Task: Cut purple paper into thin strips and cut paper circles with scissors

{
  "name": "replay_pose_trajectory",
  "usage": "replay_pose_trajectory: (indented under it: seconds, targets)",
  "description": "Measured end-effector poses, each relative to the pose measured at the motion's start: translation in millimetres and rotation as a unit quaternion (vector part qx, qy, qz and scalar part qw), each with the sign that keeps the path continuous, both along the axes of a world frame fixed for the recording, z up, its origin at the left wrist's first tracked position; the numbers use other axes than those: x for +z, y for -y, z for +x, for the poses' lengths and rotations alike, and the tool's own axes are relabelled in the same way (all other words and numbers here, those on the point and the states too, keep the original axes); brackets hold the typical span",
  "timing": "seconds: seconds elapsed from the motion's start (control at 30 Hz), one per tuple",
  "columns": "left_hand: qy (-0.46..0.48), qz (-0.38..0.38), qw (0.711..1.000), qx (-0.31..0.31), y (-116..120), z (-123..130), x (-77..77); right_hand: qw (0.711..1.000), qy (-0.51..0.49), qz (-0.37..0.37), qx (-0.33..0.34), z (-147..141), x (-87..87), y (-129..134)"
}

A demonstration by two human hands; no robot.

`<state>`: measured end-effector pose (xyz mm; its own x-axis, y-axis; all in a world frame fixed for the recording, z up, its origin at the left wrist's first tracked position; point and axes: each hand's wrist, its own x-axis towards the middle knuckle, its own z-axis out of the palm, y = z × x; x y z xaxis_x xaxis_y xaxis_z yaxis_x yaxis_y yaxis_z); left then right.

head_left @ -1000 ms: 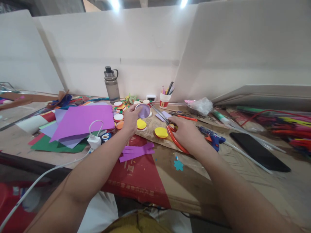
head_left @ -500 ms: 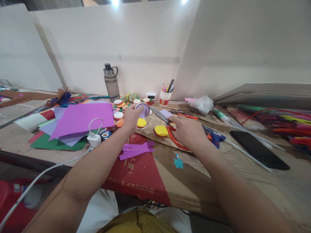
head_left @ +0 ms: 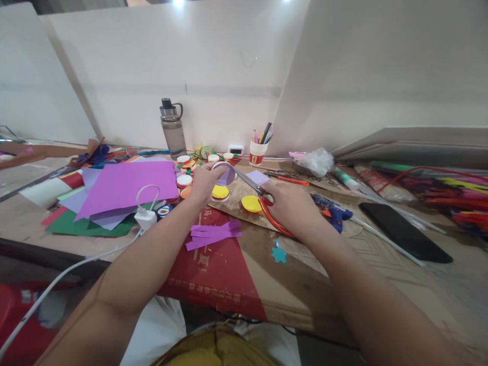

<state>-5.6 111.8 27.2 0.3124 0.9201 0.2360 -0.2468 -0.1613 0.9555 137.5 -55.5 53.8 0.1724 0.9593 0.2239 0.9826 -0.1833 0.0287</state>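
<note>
My left hand (head_left: 204, 185) pinches a round light-purple paper piece (head_left: 227, 176) with a whitish rim, held up above the table. In my right hand (head_left: 292, 209) is a pair of scissors (head_left: 249, 181) with orange handles, its blades pointing left toward the edge of the purple circle. Whether the blades touch the paper I cannot tell. Below the scissors lies a yellow paper disc (head_left: 251, 204). Another yellow disc (head_left: 220, 192) sits under the purple circle. Just behind the blades is a small lilac paper square (head_left: 257, 177).
Purple paper strips (head_left: 213, 234) and a teal flower cutout (head_left: 278, 253) lie in front. Coloured sheets (head_left: 129, 183), a charger (head_left: 145, 218) and a water bottle (head_left: 173, 129) stand left. A pen cup (head_left: 258, 153) is behind; a blue glue gun (head_left: 336, 216) and phone (head_left: 404, 231) lie right.
The view has shifted slightly. The purple circle sits a little further right, nearer the scissors, and more of the lilac square shows behind the blades. Both hands keep their holds.
</note>
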Motion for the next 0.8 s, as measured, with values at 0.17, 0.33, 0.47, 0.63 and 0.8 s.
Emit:
replay_pose_trajectory:
  seconds: [0.17, 0.33, 0.47, 0.63, 0.8]
  targets:
    - [0.046, -0.033, 0.998, -0.021, -1.0, 2.0, -1.3, 0.999, -0.037, -0.008, -0.002, 0.4, 0.4, -1.8]
    - [0.084, -0.055, 0.994, -0.035, 1.8, 3.2, -0.2, 0.994, -0.108, -0.016, -0.007, 7.1, -1.9, -6.8]
    - [0.061, -0.069, 0.994, -0.059, 6.0, 3.2, 1.9, 0.989, -0.15, -0.015, -0.001, 10.4, -4.0, -9.1]
    - [0.029, -0.055, 0.998, -0.017, 8.5, 3.2, 2.7, 0.988, -0.153, -0.011, 0.006, 10.9, -7.9, -8.2]
    - [-0.013, -0.011, 1.0, 0.009, 4.9, 2.6, 0.1, 0.988, -0.153, -0.001, 0.027, 13.5, -11.7, -8.0]
